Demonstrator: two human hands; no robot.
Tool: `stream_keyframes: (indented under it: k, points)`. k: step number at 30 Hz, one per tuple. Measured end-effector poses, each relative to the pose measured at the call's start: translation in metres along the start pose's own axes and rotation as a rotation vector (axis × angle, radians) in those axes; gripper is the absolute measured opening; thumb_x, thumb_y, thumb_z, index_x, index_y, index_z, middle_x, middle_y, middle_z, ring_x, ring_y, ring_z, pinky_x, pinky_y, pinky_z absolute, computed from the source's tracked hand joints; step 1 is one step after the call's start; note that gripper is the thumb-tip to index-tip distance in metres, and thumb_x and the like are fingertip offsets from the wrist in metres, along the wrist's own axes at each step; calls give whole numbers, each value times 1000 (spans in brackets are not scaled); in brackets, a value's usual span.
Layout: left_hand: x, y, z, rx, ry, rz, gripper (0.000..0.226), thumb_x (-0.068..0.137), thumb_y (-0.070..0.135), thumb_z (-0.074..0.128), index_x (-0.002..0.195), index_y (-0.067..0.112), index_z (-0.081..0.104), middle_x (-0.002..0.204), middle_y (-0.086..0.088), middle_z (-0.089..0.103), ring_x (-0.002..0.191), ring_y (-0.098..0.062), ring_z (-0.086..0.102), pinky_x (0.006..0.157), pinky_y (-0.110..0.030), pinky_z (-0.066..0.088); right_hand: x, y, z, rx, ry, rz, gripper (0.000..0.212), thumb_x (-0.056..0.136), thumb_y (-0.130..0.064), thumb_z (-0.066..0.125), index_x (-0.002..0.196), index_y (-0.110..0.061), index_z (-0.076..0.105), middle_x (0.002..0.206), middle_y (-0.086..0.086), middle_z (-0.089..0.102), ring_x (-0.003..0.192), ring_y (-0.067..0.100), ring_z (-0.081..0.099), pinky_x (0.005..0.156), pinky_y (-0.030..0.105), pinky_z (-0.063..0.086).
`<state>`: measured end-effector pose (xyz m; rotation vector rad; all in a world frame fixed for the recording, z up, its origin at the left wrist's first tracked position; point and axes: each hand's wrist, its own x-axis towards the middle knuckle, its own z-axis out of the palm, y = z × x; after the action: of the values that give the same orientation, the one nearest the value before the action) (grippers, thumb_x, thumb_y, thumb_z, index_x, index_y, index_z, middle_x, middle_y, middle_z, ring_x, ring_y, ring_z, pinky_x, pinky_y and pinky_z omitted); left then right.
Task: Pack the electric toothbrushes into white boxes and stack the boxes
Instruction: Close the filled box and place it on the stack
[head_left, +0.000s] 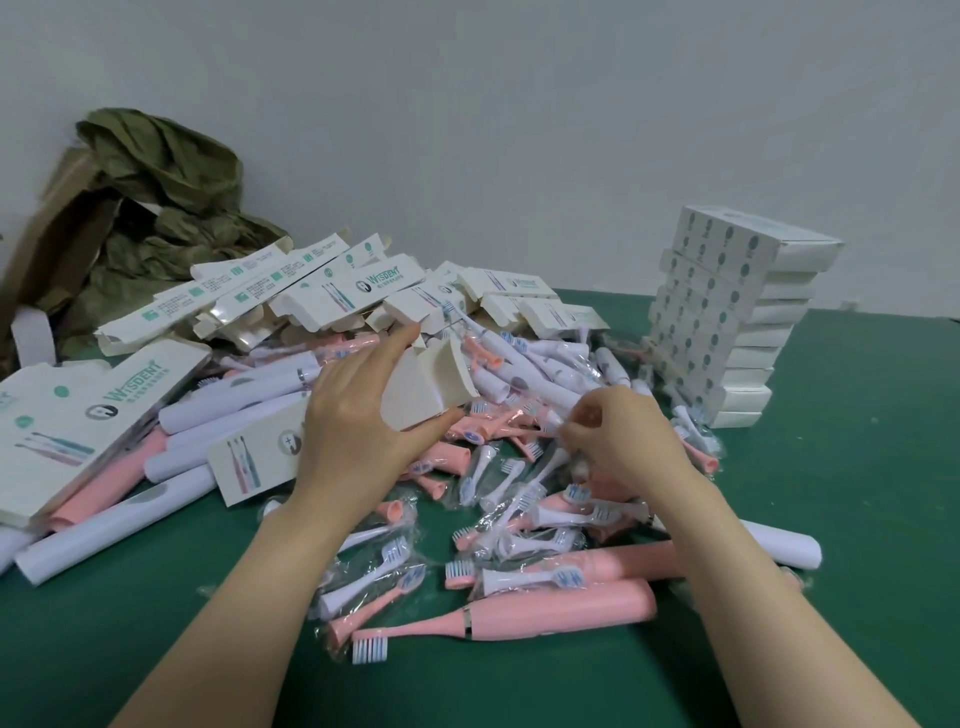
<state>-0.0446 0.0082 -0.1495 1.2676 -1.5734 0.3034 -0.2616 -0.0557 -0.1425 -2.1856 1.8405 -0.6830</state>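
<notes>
At 6 o'clock, nearest the person, a pink toothbrush (545, 613) lies flat on the green desk (857, 519) with its bristles pointing toward 8 o'clock. Just beyond it, a scatter of loose brush heads (530, 577), white and pink and each in clear wrap, spreads across the middle. A white handle (119, 535) lies at 8 o'clock and another (779, 545) at 4 o'clock. Both forearms reach in from the bottom edge. At the centre the left hand (348, 421) grips a white box (431, 384). Its thumb is under the box and its fingers are curled over the top, and the box's end flaps stand open toward 1 o'clock. Just to the right, the right hand (618, 436) hovers over the pile, its fingers curled and pinching a wrapped brush head (558, 423). At 9 o'clock a pile of flat printed cartons (78, 421) rests on more pink and white handles. Further back, from 10 to 12 o'clock, a heap of unfolded cartons (291, 280) lies jumbled. At 2 o'clock a stack of closed boxes (727, 322) stands on the desk, leaning slightly. Farthest off, at 10 o'clock, crumpled olive-green paper (171, 171) sits against the pale wall (519, 104).
</notes>
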Motion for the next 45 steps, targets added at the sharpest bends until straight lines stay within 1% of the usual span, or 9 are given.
stream_keyframes:
  k: [5,12,15,23,28,32,36,41,45]
  points:
    - [1,0,0,-5,6,15,72,65,33,84,127,12,56,107,8,53,100,-11,45,86,-36,36,-7,-18,-11,427,116,-132,13,97,-27,49,92,-19,57,78,-2,68,64,8,62,51,14,42]
    - [-1,-3,1,-6,9,20,73,66,44,78,128,15,56,106,3,60,99,-7,47,84,-34,38,-28,-72,-38,1179,-178,-229,26,92,0,49,97,-15,69,75,2,54,53,7,43,53,21,40]
    - [-1,-2,1,-45,38,-22,67,63,47,76,118,13,61,101,8,58,95,-5,47,79,-35,42,-34,-89,-36,952,-228,-308,23,90,0,53,100,-14,68,69,8,56,50,9,48,55,22,42]
    - [0,0,2,20,9,67,73,65,40,78,126,8,57,106,-7,66,100,-12,48,88,-27,39,-31,-77,-40,652,-59,-138,8,82,-6,65,79,-12,69,52,-11,56,47,6,47,46,14,38]
    - [-2,-2,5,52,-16,119,71,62,32,86,121,2,60,101,-11,67,96,-14,48,84,-21,31,-29,-90,-55,342,15,-221,19,83,-6,60,79,-23,68,77,-6,66,54,2,52,45,9,39]
    - [-2,-2,6,31,-3,97,74,59,33,86,121,1,60,101,-13,68,96,-15,47,82,-22,31,-32,-108,-52,10,111,-344,29,85,-2,48,101,-15,70,104,6,67,92,19,60,79,24,47]
    - [0,1,4,-20,16,21,70,66,49,71,118,3,62,99,-9,66,93,-15,48,79,-26,35,-43,-115,-42,513,294,-310,20,85,-1,52,84,-14,67,83,0,69,76,20,67,74,29,50]
    - [0,3,-3,-46,13,-64,65,66,52,66,112,7,63,93,6,56,90,-19,53,77,-33,40,-45,-107,-30,1176,-337,-60,14,89,9,53,86,-3,61,70,11,61,56,17,59,61,24,54]
    - [1,6,-5,-40,21,-7,73,63,42,67,125,5,59,105,-8,66,100,-12,47,85,-37,41,-51,-90,-24,1088,-370,-71,13,88,6,57,88,-2,67,57,8,64,48,12,56,51,18,49]
